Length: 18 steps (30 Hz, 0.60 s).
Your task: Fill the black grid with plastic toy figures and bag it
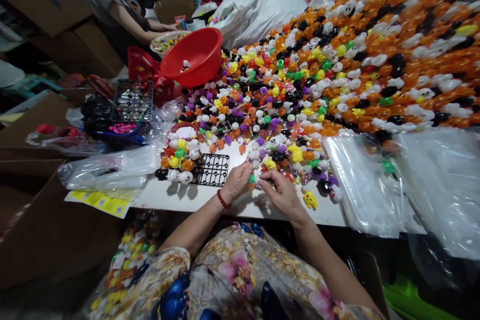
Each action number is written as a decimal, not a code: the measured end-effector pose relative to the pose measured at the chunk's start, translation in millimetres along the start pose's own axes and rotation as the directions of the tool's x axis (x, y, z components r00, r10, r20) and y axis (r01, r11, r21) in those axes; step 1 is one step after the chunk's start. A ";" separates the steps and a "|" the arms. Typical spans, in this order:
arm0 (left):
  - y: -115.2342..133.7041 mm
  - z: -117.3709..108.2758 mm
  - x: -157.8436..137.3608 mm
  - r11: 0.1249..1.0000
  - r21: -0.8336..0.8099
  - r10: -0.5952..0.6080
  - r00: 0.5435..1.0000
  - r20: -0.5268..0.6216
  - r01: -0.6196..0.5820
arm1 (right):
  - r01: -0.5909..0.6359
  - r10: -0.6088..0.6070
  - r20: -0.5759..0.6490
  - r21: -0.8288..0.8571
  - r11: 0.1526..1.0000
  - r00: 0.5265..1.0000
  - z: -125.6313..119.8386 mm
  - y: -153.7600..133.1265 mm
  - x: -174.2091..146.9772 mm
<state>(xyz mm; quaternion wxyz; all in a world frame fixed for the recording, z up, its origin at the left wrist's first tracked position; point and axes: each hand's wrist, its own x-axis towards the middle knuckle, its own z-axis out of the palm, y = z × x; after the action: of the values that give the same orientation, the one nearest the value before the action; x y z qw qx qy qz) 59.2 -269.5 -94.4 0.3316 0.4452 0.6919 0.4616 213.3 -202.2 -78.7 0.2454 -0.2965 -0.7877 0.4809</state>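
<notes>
My left hand [239,183], with a red bead bracelet at the wrist, is closed on a small green plastic toy [252,179] just above the table's front edge. Close beside it my right hand [280,193] is in a pinch, thumb and forefinger near the green toy; what lies between those fingertips is too small to make out. To the left, a black grid rack [213,170] lies partly under rows of small figures [179,162] in white, black, yellow, green and orange. A yellow figure [310,199] stands to the right of my right hand.
A big heap of small plastic toys [360,65] spreads over the table's back and right. A red basin [195,57] stands behind. Clear plastic bags [360,180] lie at right, more bags [112,167] at left. Another person's arm [131,25] reaches over a bowl at the back left.
</notes>
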 end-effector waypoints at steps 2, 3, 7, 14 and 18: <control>-0.2 2.5 -1.4 0.996 0.082 -0.032 0.999 0.003 0.032 | 0.003 -0.003 0.023 -0.003 1.000 1.000 3.3 4.2 -1.0; -0.2 4.0 -1.7 0.993 0.112 -0.048 0.999 0.012 0.046 | -0.003 0.003 0.038 -0.001 1.000 0.999 3.9 6.7 -1.4; -1.1 13.4 2.2 0.993 0.066 -0.095 0.995 0.016 0.093 | -0.026 0.026 0.026 0.016 1.000 0.999 4.3 14.0 -1.4; -0.1 11.8 10.9 0.982 -0.111 -0.155 0.988 -0.016 0.153 | 0.080 -0.082 -0.011 -0.119 0.990 0.997 6.6 19.1 2.9; 2.6 -10.7 -0.3 0.990 -0.010 -0.139 0.985 -0.098 0.139 | 0.254 -0.262 0.034 -0.390 0.885 0.964 9.1 24.6 1.7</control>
<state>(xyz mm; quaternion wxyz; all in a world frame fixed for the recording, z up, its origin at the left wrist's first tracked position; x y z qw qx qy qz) 50.8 -273.0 -88.2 0.3290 0.3721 0.7361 0.4598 211.8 -197.7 -104.5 0.2508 -0.2366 -0.8977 0.2744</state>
